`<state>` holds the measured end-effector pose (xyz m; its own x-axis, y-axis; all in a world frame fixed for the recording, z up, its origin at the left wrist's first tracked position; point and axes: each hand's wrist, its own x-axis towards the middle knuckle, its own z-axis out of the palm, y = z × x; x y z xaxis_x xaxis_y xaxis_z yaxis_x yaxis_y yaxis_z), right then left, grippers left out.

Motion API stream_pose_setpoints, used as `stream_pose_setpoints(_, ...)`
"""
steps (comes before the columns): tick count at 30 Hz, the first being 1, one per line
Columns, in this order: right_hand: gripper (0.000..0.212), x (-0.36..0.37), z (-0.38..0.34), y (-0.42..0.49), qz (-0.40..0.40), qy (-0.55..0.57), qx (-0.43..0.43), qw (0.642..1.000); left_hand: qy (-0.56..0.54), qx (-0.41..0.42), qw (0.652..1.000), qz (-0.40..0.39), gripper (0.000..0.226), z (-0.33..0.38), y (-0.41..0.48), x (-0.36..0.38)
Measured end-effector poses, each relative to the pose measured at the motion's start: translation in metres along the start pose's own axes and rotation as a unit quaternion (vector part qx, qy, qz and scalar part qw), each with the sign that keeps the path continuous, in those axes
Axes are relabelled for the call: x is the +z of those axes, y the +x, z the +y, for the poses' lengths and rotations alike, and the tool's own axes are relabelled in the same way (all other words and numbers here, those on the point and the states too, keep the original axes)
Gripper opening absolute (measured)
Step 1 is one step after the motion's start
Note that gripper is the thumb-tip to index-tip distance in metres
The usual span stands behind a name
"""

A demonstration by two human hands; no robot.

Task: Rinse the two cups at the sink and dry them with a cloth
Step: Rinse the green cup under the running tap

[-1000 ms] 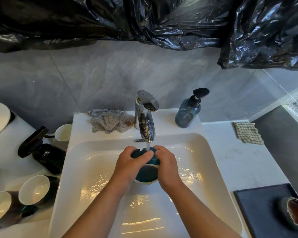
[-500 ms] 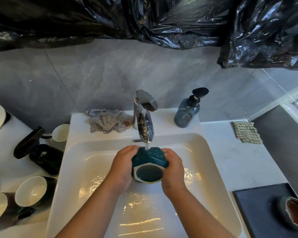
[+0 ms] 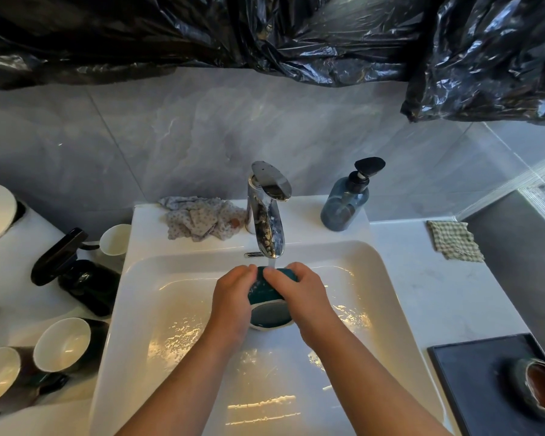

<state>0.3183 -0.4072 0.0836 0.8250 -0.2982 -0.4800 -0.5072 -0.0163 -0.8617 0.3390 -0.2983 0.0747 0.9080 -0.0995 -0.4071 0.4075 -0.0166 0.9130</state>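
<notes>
Cup (image 3: 269, 305) in sink (image 3: 390, 297) under tap (image 3: 266, 215), between both hands; cloth (image 3: 202, 220) behind-left

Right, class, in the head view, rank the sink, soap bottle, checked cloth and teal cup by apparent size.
1. sink
2. soap bottle
3. checked cloth and teal cup: look alike; cup partly covered, so unranked.

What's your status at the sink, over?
Left hand and right hand grip teal cup under running faucet. Not yet dried. Nothing blocking; cloth beside faucet.
</notes>
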Motion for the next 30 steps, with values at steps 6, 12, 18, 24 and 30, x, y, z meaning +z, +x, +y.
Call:
stream_pose_setpoints(6, 0.033, 0.003, -0.005, 0.012, 0.065, 0.005, 0.072, 0.995, -0.027, -0.026, 0.999, 0.019, 0.038, -0.005, 0.009, -0.002)
stream_pose_setpoints(12, 0.034, -0.004, 0.003, 0.006, 0.030, 0.046, 0.079, 0.995, -0.066, -0.093, 0.993, 0.022, 0.033, -0.011, 0.013, -0.004)
stream_pose_setpoints(18, 0.039, -0.016, 0.020, -0.005, -0.084, 0.075, -0.011, 0.994, -0.138, -0.209, 0.968, -0.009, 0.045, -0.003, 0.012, -0.008)
stream_pose_setpoints(24, 0.052, -0.015, 0.014, -0.004, -0.059, 0.221, 0.144, 0.963, -0.072, -0.021, 0.997, 0.001, 0.022, -0.007, 0.007, -0.008)
stream_pose_setpoints(30, 0.022, -0.013, 0.008, -0.001, -0.034, 0.313, 0.159, 0.936, 0.018, 0.090, 0.996, -0.004, 0.022, -0.010, -0.002, -0.006)
